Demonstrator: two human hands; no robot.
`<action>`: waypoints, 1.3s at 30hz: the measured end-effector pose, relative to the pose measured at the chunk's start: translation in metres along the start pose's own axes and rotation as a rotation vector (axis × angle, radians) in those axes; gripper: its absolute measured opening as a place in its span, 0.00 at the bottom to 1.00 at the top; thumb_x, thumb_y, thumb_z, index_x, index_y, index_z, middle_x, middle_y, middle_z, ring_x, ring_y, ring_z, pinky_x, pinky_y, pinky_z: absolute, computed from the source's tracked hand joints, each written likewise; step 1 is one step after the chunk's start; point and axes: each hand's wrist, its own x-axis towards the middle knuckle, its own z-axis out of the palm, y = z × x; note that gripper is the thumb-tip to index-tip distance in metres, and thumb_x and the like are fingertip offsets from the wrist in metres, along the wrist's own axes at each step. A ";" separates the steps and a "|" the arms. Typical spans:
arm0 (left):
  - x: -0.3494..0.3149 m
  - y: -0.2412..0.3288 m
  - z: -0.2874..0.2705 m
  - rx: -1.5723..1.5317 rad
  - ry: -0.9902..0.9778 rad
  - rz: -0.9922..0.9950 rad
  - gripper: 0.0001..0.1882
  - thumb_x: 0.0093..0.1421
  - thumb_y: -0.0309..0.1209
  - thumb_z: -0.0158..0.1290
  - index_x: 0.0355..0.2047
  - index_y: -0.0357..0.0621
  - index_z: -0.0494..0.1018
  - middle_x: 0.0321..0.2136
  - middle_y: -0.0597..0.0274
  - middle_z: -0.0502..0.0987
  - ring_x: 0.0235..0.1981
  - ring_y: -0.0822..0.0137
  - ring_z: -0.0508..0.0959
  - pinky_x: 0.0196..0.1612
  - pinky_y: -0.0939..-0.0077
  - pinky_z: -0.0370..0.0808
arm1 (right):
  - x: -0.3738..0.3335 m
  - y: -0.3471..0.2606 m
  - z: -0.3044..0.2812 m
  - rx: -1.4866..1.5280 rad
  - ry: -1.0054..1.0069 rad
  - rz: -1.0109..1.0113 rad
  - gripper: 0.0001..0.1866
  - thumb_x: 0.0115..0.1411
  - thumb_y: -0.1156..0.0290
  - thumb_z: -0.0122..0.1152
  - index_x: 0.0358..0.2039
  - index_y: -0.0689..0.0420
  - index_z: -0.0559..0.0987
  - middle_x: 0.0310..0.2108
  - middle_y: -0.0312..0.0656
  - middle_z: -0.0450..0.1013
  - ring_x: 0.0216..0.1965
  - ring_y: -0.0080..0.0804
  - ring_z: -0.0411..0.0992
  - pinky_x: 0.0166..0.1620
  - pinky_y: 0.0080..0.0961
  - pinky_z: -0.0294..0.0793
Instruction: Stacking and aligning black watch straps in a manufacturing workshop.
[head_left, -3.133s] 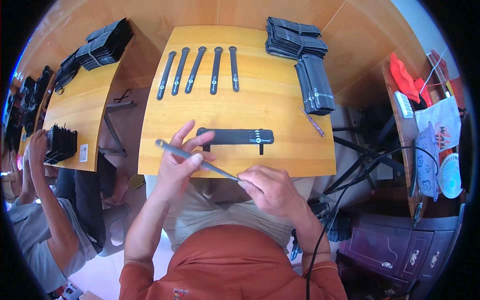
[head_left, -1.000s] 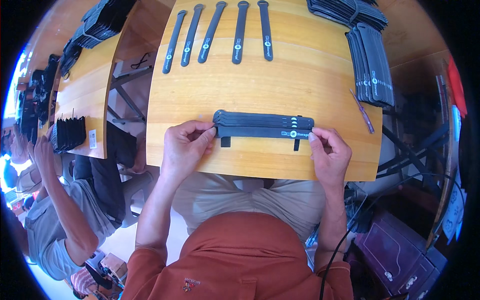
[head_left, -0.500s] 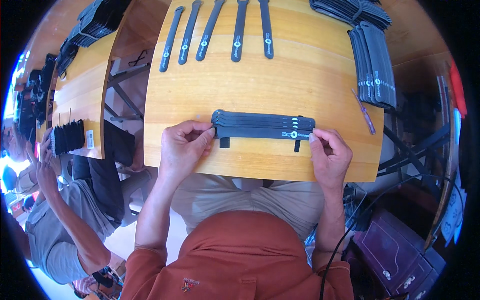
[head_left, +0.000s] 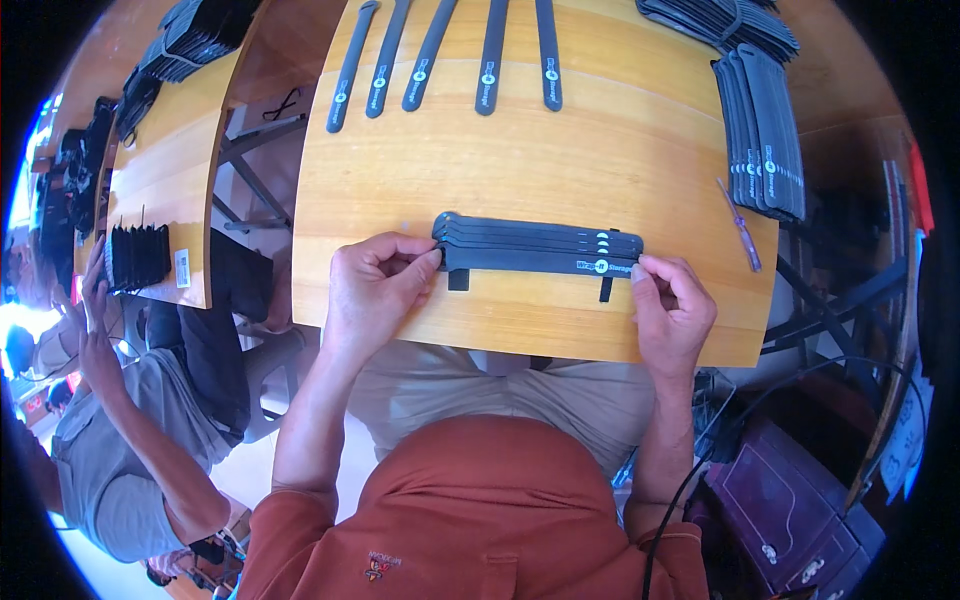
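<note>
A fanned stack of dark grey straps (head_left: 540,242) with pale printing lies crosswise on the table near its front edge. My left hand (head_left: 385,285) pinches the stack's left end between thumb and fingers. At the right end, the thumb and fingers of my right hand (head_left: 672,310) are closed on the front strap's tip. Two short black strips stick out below the stack toward me: a wider left strip (head_left: 458,281) and a narrower right strip (head_left: 606,290). The far parts of these strips are hidden by the straps.
Several single straps (head_left: 488,70) lie spaced out at the table's (head_left: 560,165) far side. Strap bundles (head_left: 765,135) and a purple-handled screwdriver-like tool (head_left: 742,232) sit at the right. A co-worker (head_left: 140,440) at a left table handles a black bundle (head_left: 138,258). A cable hangs by my right arm.
The view has shifted slightly, so the table and everything on it appear a little displaced. Both hands keep their hold on the stack's ends.
</note>
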 end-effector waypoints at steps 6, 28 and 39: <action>0.000 -0.002 -0.001 0.007 -0.002 0.007 0.05 0.65 0.22 0.63 0.39 0.31 0.83 0.23 0.65 0.82 0.22 0.81 0.77 0.27 0.84 0.75 | 0.000 0.003 -0.001 -0.009 -0.003 -0.019 0.04 0.62 0.81 0.67 0.38 0.66 0.83 0.30 0.40 0.78 0.26 0.20 0.73 0.28 0.18 0.70; -0.001 -0.004 0.002 0.013 0.029 -0.030 0.06 0.65 0.23 0.63 0.39 0.31 0.83 0.23 0.66 0.81 0.23 0.81 0.77 0.28 0.85 0.74 | 0.000 0.006 0.002 0.027 0.023 -0.008 0.04 0.60 0.83 0.67 0.37 0.66 0.84 0.30 0.41 0.78 0.27 0.20 0.73 0.29 0.18 0.71; -0.001 -0.001 0.004 -0.001 0.022 0.015 0.04 0.65 0.21 0.62 0.38 0.31 0.82 0.24 0.63 0.81 0.21 0.80 0.77 0.24 0.86 0.74 | 0.000 0.005 0.001 -0.054 0.017 -0.109 0.03 0.61 0.82 0.66 0.36 0.65 0.83 0.29 0.42 0.78 0.25 0.23 0.74 0.28 0.20 0.72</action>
